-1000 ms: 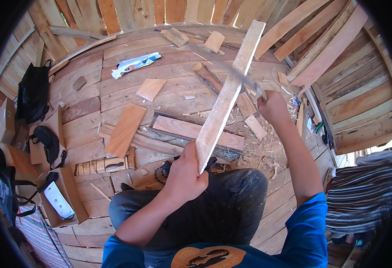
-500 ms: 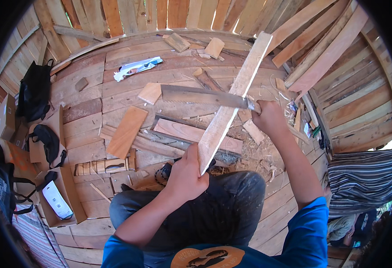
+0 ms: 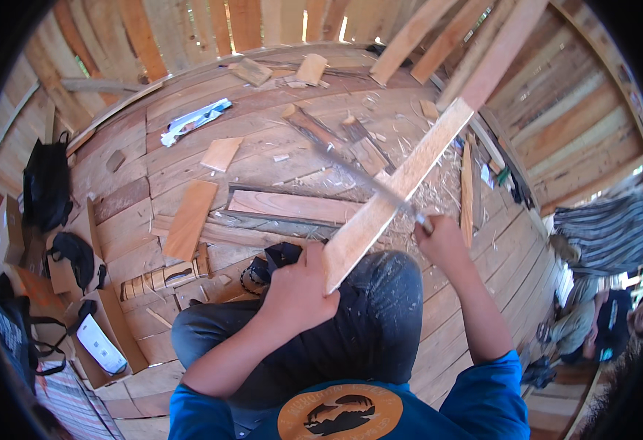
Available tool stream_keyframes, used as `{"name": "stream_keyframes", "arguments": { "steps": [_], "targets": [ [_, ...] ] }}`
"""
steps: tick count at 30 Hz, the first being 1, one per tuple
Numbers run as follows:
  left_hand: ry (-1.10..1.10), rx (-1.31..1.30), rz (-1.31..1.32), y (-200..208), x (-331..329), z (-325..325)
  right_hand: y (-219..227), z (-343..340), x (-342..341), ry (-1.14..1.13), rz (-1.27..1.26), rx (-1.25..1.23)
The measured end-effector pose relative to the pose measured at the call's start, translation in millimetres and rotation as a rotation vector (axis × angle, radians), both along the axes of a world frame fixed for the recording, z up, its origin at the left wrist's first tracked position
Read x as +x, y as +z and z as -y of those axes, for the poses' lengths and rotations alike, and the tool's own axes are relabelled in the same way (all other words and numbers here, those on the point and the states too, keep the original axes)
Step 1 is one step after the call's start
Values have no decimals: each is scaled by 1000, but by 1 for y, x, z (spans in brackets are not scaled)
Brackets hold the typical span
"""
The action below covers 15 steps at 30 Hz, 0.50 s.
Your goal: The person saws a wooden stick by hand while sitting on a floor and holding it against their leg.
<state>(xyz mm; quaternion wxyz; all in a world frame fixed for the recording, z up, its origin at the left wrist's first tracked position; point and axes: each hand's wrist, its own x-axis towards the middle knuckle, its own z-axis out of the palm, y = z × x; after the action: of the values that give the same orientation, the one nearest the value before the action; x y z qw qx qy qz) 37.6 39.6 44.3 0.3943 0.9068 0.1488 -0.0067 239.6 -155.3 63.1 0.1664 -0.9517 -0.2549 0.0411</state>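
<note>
My left hand (image 3: pixel 299 293) is closed round the near end of a long, pale wooden plank (image 3: pixel 428 159), which slants up and away to the right above my lap. My right hand (image 3: pixel 441 238) grips the short handle of a machete (image 3: pixel 358 174). Its long dark blade lies across the plank about midway, tip pointing to the far left. Motion blurs the blade, so whether it bites into the wood or just touches it is unclear. My fingers hide most of the handle.
Wood shavings and offcuts litter the floor, with a reddish board (image 3: pixel 296 205) before my knees. A banded wooden sheath (image 3: pixel 163 282) lies at left, near an open cardboard box (image 3: pixel 127 334). Boards (image 3: pixel 508 48) lean at the far right. Another person (image 3: pixel 600 319) sits at right.
The machete blade has swung from nearly level to a diagonal across the plank. My right hand has come slightly nearer, and the plank leans further right. The whole view has shifted.
</note>
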Motion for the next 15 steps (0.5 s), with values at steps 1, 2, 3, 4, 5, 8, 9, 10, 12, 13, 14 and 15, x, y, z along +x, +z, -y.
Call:
{"name": "stream_keyframes", "arguments": {
  "steps": [1, 2, 3, 4, 5, 8, 9, 10, 12, 13, 14, 15],
  "targets": [
    [-38, -6, -21, -3, -4, 12, -13, 16, -13, 30, -17, -25],
    [-56, -23, -70, -7, -9, 23, -23, 31, -26, 63, -36, -49],
    [-73, -45, -129, -13, -16, 35, -31, 45, -40, 42, -91, -111],
    [-85, -65, -179, -19, -22, 46, -35, 58, -50, 26, -138, -170],
    [-89, -77, -205, -27, -32, 58, -39, 69, -59, 15, -186, -228],
    [-80, -133, -241, -45, -51, 91, -51, 103, -82, 13, -252, -326],
    [-85, -137, -263, -48, -54, 101, -54, 111, -85, 11, -262, -344],
    [-88, -142, -285, -51, -55, 110, -57, 118, -87, 11, -272, -363],
    [-82, -132, -305, -55, -56, 122, -63, 128, -88, 23, -274, -381],
    [-73, -119, -303, -55, -54, 127, -67, 132, -84, 34, -267, -381],
    [-65, -105, -301, -56, -53, 131, -72, 135, -79, 46, -259, -381],
    [-67, -90, -291, -58, -51, 133, -75, 136, -75, 38, -247, -377]
  ]
}}
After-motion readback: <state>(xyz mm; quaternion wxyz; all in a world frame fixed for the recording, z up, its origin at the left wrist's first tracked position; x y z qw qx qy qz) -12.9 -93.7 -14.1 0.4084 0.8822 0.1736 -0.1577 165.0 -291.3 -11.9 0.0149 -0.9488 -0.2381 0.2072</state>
